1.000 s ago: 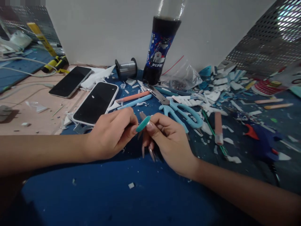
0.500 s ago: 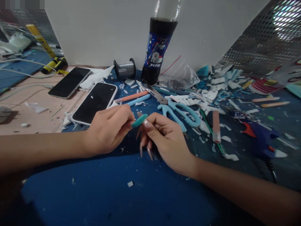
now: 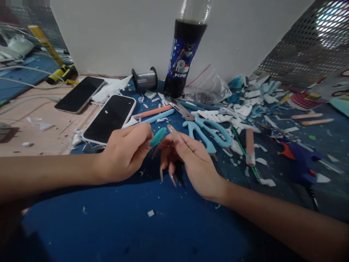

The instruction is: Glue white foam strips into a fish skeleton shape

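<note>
My left hand [image 3: 128,151] is closed, and from its fingertips a small, flat teal oval piece [image 3: 158,137] sticks out toward the right. Just right of that piece is my right hand [image 3: 191,156], its long-nailed thumb raised away from the fingers. A faint thin line, perhaps a thread, shows between the two hands; I cannot tell what it is fixed to. Light-blue-handled scissors [image 3: 208,131] lie behind my right hand. Beyond my left hand is a white-cased phone [image 3: 109,118].
A Pepsi bottle [image 3: 181,54] stands at the back beside a spool [image 3: 145,80] of clear line. Foam scraps [image 3: 256,98] are heaped at back right, near a blue glue gun [image 3: 302,160]. A second phone [image 3: 80,94] and cables lie left, on the blue mat [image 3: 131,225]'s far side.
My right thumb has come off the teal piece, and the fingers have parted. The piece stays in my left hand, tilted more steeply upward.
</note>
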Demonstrator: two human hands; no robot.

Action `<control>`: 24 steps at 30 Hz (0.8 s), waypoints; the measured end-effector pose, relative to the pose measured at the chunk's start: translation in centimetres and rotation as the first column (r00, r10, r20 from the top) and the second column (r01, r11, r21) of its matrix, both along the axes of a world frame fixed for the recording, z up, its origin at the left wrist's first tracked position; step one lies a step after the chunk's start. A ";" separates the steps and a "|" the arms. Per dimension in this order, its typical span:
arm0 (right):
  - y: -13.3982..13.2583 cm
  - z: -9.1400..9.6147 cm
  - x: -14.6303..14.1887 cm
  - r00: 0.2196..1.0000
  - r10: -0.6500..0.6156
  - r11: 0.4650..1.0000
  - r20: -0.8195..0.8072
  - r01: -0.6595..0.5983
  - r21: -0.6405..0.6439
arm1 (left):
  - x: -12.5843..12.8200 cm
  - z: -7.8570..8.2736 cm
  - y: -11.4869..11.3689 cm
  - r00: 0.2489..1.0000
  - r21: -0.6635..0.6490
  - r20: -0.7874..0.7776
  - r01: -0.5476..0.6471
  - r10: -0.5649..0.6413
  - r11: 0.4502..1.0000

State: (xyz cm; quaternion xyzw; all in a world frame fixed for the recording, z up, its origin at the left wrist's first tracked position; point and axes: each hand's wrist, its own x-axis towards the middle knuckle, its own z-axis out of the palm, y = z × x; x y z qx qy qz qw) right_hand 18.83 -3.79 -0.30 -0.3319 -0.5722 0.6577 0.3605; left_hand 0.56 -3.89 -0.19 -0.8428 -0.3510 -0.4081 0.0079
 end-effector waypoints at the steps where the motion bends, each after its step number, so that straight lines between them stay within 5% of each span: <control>1: 0.0 0.0 0.0 1.000 0.009 1.000 -0.018 -0.009 -0.008 | 0.0 0.0 0.0 1.000 0.004 -0.028 0.010 -0.010 1.000; 5: 0.0 0.1 0.0 0.997 0.038 0.997 -0.070 -0.043 -0.069 | -0.1 -0.2 0.1 1.000 0.009 -0.006 -0.007 0.008 1.000; 12: 0.1 0.0 0.2 0.987 -0.045 0.992 -0.155 0.025 -0.127 | 0.0 -0.1 0.2 0.924 -0.147 0.336 -0.140 0.182 0.979; 15: 0.1 -0.2 0.4 0.985 -0.077 0.988 -0.152 0.054 -0.146 | 0.1 0.3 0.3 0.896 -0.123 0.415 -0.114 0.155 0.986; 21: 0.3 -0.3 0.5 0.986 -0.073 0.993 -0.149 0.059 -0.099 | -0.1 0.6 0.4 0.987 -0.197 0.134 -0.056 0.083 0.979; 24: 0.2 -0.5 0.4 0.976 -0.170 0.984 -0.135 0.162 -0.070 | 0.0 0.5 0.4 0.999 -0.175 0.046 -0.006 0.014 0.985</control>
